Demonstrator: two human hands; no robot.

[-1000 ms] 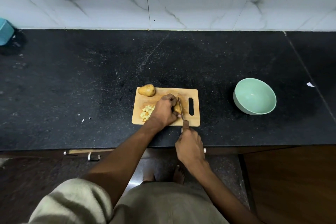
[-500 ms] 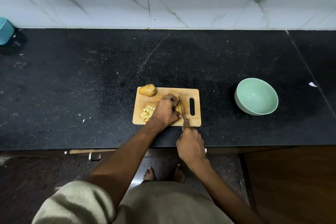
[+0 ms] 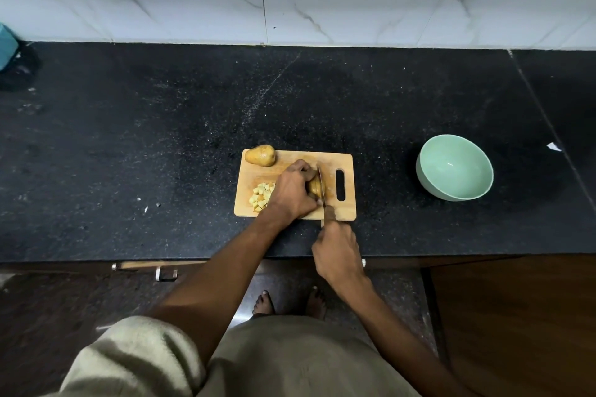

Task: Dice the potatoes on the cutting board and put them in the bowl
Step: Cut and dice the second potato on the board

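— Black granite counter (image 3: pixel 161 138) under marble tiles; what's on it?

— My wooden cutting board (image 3: pixel 346 209), with a mint bowl (image 3: pixel 454 167) well apart to its right, nothing in it yet.

— And your hands?

— My left hand (image 3: pixel 292 192) is curled over a potato piece (image 3: pixel 314 187), pinning it. My right hand (image 3: pixel 338 248) grips the knife (image 3: pixel 321 185), whose blade sits against that piece.

— Which step?

— Mid-slicing, I'd say. Diced cubes (image 3: pixel 262 195) are heaped beside my left hand; a whole potato (image 3: pixel 260 155) waits at the far corner.

— Next?

— Probably press straight down, fingertips tucked clear, then crosscut.
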